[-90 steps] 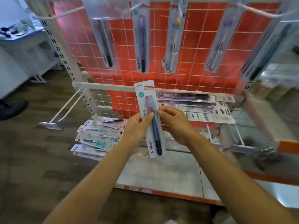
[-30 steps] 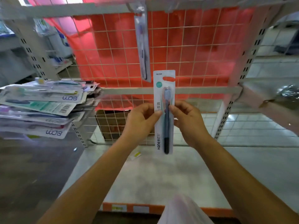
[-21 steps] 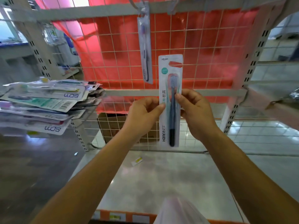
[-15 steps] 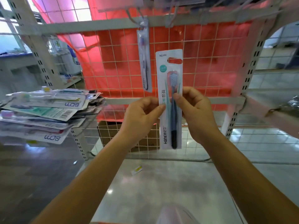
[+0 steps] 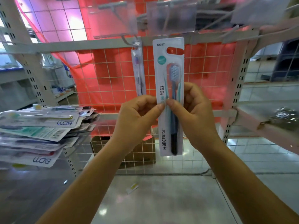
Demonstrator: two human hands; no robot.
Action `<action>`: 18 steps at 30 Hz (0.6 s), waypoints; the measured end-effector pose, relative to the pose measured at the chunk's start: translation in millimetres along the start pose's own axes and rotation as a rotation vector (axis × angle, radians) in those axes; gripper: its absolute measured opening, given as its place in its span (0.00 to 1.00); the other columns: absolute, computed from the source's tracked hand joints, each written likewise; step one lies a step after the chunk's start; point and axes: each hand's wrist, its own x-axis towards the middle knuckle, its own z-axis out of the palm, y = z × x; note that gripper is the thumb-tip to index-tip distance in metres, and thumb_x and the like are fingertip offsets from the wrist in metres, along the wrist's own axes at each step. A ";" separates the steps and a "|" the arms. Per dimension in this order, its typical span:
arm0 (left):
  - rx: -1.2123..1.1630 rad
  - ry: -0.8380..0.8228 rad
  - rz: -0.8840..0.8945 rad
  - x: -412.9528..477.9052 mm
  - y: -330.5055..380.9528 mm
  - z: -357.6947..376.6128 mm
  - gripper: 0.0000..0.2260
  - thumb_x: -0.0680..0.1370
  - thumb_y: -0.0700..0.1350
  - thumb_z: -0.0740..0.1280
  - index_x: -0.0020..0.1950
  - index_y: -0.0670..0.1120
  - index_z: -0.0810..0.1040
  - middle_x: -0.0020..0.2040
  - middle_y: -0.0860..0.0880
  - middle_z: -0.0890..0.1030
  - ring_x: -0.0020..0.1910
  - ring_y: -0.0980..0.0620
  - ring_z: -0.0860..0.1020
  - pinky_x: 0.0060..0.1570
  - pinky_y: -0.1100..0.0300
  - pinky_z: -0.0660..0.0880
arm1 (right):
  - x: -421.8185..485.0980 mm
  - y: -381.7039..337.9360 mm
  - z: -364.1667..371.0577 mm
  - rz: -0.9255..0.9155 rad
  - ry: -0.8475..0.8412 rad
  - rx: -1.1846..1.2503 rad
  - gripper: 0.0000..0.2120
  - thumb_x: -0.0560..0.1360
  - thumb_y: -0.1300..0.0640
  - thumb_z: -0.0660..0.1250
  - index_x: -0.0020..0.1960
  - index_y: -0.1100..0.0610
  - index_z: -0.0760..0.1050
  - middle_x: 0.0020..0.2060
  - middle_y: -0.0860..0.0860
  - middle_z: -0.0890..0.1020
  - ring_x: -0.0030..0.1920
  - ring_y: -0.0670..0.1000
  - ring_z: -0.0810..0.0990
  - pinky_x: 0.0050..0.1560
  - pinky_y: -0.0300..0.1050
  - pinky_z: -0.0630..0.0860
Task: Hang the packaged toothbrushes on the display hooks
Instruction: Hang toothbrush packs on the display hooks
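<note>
Red grid [image 5: 116,75], toothbrush pack [image 5: 162,81] higher now between left hand [image 5: 137,118], right hand [image 5: 196,118]

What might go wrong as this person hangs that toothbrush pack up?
The left hand and right hand pinch the toothbrush pack at mid-height, so its hang slot may wobble past a hook. Clear label holders overhead partly hide the hooks, so aiming looks hard.

free: wire grid [image 5: 210,73] right of hung pack [image 5: 139,73] | blocked: label holders [image 5: 171,16] overhead; pack stack [image 5: 40,131] left
</note>
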 end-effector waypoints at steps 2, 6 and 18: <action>-0.019 -0.007 0.019 5.7 1.3 -0.8 0.09 0.72 0.47 0.68 0.50 0.46 0.81 0.43 0.52 0.85 0.43 0.54 0.84 0.39 0.63 0.80 | 3.9 -2.7 1.4 -0.016 0.024 0.005 0.10 0.77 0.63 0.66 0.56 0.53 0.72 0.49 0.48 0.81 0.48 0.45 0.83 0.44 0.37 0.79; -0.033 -0.006 0.042 17.8 4.3 -1.5 0.10 0.72 0.48 0.67 0.52 0.47 0.81 0.44 0.52 0.86 0.45 0.53 0.85 0.40 0.62 0.80 | 14.6 -7.9 4.5 -0.059 0.057 0.017 0.10 0.76 0.64 0.66 0.54 0.51 0.72 0.47 0.46 0.82 0.47 0.44 0.83 0.43 0.36 0.79; -0.003 0.005 0.043 35.5 -2.3 -5.5 0.05 0.76 0.47 0.68 0.49 0.48 0.81 0.45 0.49 0.85 0.45 0.52 0.84 0.40 0.62 0.80 | 32.5 1.7 7.9 -0.058 0.087 0.035 0.08 0.74 0.54 0.65 0.52 0.54 0.73 0.44 0.45 0.82 0.44 0.41 0.83 0.41 0.34 0.78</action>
